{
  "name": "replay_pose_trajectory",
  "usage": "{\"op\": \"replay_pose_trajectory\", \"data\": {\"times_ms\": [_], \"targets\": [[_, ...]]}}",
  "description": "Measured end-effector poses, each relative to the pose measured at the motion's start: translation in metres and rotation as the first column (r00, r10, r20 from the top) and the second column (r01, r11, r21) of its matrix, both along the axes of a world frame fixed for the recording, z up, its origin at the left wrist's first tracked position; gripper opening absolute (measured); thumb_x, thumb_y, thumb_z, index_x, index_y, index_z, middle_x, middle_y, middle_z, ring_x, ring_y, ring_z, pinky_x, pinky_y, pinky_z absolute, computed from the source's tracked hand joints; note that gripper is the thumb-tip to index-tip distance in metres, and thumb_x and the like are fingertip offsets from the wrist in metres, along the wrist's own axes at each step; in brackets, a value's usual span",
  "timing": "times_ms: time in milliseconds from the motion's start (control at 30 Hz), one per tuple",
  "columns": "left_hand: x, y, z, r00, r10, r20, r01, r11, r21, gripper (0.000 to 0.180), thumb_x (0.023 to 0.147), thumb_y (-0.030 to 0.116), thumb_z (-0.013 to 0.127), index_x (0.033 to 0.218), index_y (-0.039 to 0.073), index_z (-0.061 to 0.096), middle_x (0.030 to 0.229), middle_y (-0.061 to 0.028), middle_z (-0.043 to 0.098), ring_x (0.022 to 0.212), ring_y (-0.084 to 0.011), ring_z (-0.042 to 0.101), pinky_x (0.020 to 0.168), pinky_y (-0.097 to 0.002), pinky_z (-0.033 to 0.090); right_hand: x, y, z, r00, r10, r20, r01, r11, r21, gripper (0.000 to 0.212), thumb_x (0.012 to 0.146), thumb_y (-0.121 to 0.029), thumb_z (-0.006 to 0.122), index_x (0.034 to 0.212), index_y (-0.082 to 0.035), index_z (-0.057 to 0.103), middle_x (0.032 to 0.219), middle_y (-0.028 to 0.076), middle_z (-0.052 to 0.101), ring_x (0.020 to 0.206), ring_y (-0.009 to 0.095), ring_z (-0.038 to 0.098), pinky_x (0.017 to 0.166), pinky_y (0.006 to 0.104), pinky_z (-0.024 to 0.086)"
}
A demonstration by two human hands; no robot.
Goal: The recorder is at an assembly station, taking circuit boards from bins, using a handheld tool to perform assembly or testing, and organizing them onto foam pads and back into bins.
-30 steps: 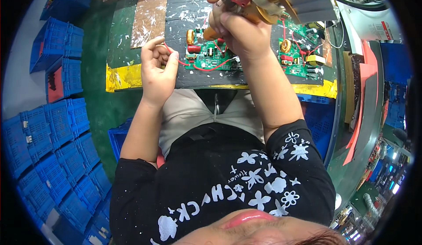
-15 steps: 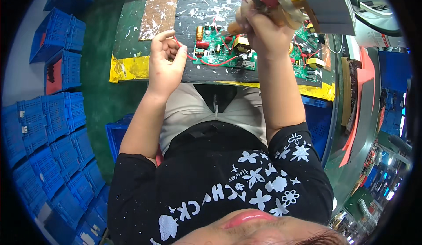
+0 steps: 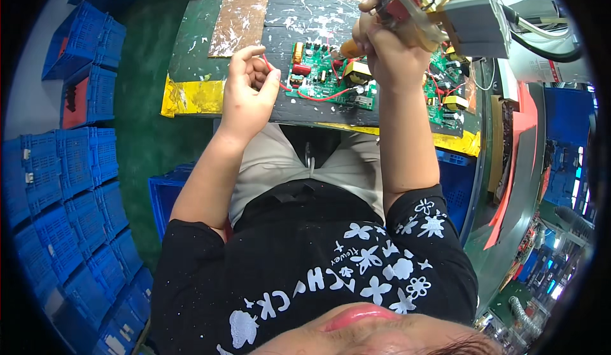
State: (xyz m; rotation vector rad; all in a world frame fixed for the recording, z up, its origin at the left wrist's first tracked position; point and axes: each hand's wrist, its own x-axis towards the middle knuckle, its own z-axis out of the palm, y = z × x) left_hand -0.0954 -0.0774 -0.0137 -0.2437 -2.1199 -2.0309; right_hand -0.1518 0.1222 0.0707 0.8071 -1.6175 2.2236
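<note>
My left hand [image 3: 250, 94] is closed in a pinch at the left side of a green circuit board [image 3: 318, 86]. Between thumb and forefinger it holds a red wire [image 3: 270, 67], which runs down toward the board. My right hand [image 3: 396, 52] is wrapped round an orange-handled tool [image 3: 350, 49] with a slim tip, like a soldering iron. That tip points left, over the board's upper part; whether it touches is unclear. The board carries a copper coil [image 3: 298, 52], a yellow-wrapped transformer [image 3: 358, 72] and several small parts.
A second circuit board [image 3: 453, 78] lies to the right, partly behind my right forearm. Close above my right hand sits a grey box-like fixture [image 3: 477, 27] with cables. Yellow tape [image 3: 191, 98] lines the bench's front edge. Stacked blue crates [image 3: 76, 164] stand at the left.
The whole view has shifted slightly, so the bench and boards appear a little further right and lower. Both hands keep their holds, with little movement relative to the board.
</note>
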Motion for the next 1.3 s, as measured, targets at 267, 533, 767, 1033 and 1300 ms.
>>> {"op": "replay_pose_trajectory", "data": {"times_ms": [267,533,767,1033,1300], "targets": [[-0.001,0.0,-0.001,1.0,0.001,-0.022,-0.001,1.0,-0.004,0.043,0.085,-0.004,0.059,0.123,0.004,0.039,0.085,-0.003,0.053,0.07,-0.0059,0.05,0.062,-0.0193,0.043,-0.001,0.0,-0.002,0.999,0.01,0.035,-0.008,0.999,-0.039,0.038,0.074,0.009,0.046,0.112,0.003,0.048,0.102,0.014,0.054,0.056,0.01,0.046,0.053,0.0267,0.04],[0.0,0.0,-0.001,1.0,-0.008,-0.019,0.008,1.0,0.006,0.043,0.085,-0.004,0.059,0.122,0.005,0.039,0.084,-0.0027,0.052,0.068,-0.0052,0.048,0.061,-0.0194,0.042,0.008,-0.005,0.028,0.99,-0.139,-0.029,0.141,0.987,0.077,0.039,0.074,0.012,0.044,0.112,0.006,0.048,0.103,0.016,0.056,0.054,0.011,0.048,0.048,0.0256,0.043],[0.001,0.0,0.0,1.0,-0.005,-0.024,0.005,1.0,0.003,0.043,0.085,-0.004,0.059,0.122,0.005,0.04,0.084,-0.0026,0.052,0.068,-0.0055,0.049,0.061,-0.0197,0.042,0.006,-0.016,0.019,0.927,-0.298,0.229,0.232,0.933,0.275,0.045,0.081,0.01,0.049,0.125,0.001,0.045,0.11,0.013,0.058,0.078,0.011,0.057,0.057,0.0233,0.047],[0.001,-0.001,0.0,1.0,-0.007,0.006,0.007,1.0,0.003,0.043,0.085,-0.003,0.059,0.122,0.004,0.04,0.085,-0.0031,0.053,0.069,-0.0057,0.049,0.061,-0.02,0.042,0.001,-0.015,0.02,0.945,-0.322,-0.049,0.312,0.851,0.422,0.039,0.078,0.008,0.052,0.117,0.001,0.053,0.103,0.007,0.058,0.092,0.011,0.055,0.072,0.0244,0.047],[0.0,0.0,0.0,1.0,-0.014,0.005,0.014,1.0,0.009,0.042,0.085,-0.003,0.059,0.122,0.004,0.039,0.085,-0.0028,0.053,0.069,-0.0054,0.049,0.061,-0.0193,0.042,-0.008,-0.013,0.018,0.946,-0.275,-0.171,0.319,0.883,0.345,0.026,0.075,0.003,0.054,0.099,-0.002,0.058,0.082,0.001,0.059,0.07,0.007,0.054,0.062,0.0224,0.045]]}}
